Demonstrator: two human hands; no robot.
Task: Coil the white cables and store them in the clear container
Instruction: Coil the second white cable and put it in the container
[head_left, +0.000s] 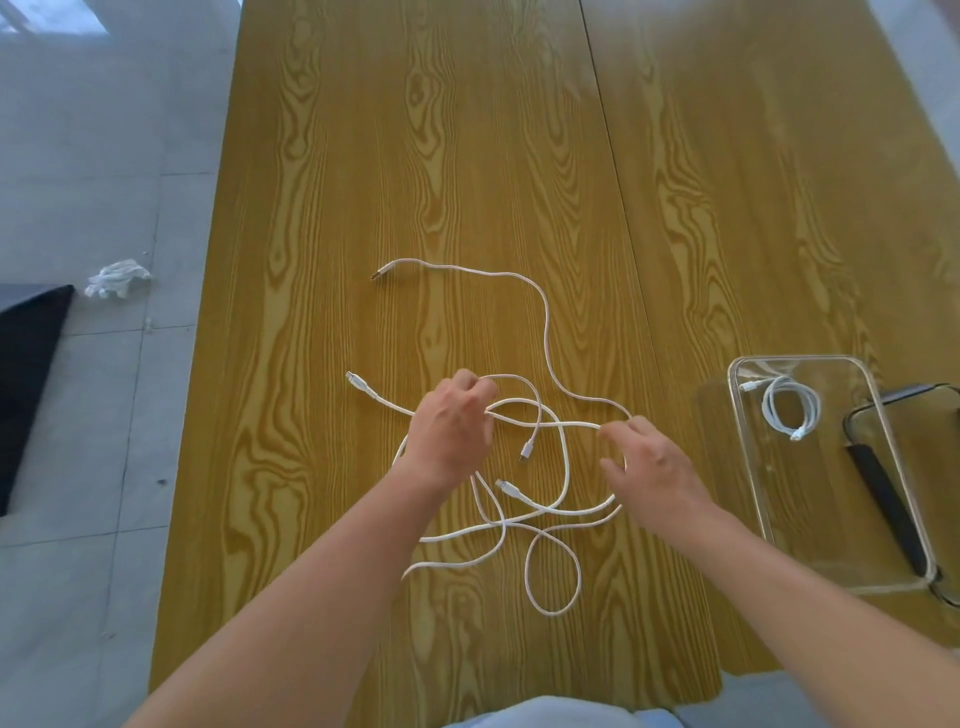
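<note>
Loose white cables (545, 332) lie tangled on the wooden table (415, 156), with loops spreading toward me and one plug end far out at the back. My left hand (451, 431) grips a strand of the tangle with curled fingers. My right hand (655, 462) pinches a cable strand at its fingertips, to the right of the tangle. A clear container (748, 467) stands at the right edge of the table. One coiled white cable (789, 408) lies inside it.
A dark-rimmed lid or second container (883, 499) lies partly under the clear one at the far right. On the grey tiled floor to the left lie a crumpled white cloth (117, 278) and a black object (26, 374).
</note>
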